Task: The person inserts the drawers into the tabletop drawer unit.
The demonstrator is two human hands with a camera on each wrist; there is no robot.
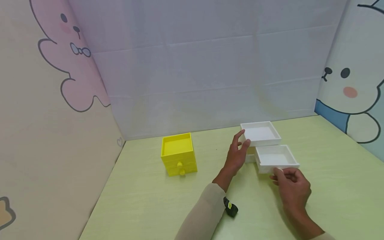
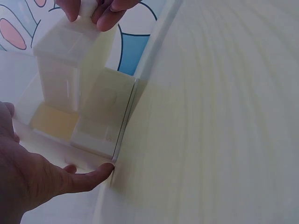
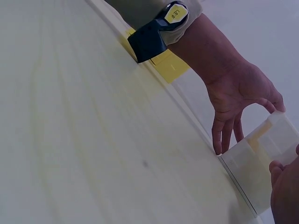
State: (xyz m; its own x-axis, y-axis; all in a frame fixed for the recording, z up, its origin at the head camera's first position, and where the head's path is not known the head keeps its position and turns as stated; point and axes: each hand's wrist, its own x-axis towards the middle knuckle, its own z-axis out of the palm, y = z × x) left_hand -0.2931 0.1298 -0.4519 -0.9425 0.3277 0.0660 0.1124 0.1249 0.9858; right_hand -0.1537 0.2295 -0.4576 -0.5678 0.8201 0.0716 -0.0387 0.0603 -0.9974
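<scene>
A small white drawer cabinet with a shallow tray top stands at the right of the table. Its upper drawer is pulled well out towards me, and the drawer's inside looks bare. My left hand grips the cabinet's left side, thumb at the top and fingers reaching down towards the base. With thumb and fingertips, my right hand pinches the round knob on the drawer's front. Below it, the lower drawer sits inside the cabinet, as the left wrist view shows.
A yellow drawer cabinet with two knobs stands to the left on the pale green table. A black strapped device is on my left wrist. Behind is a white cloth wall, with printed cartoon walls at both sides.
</scene>
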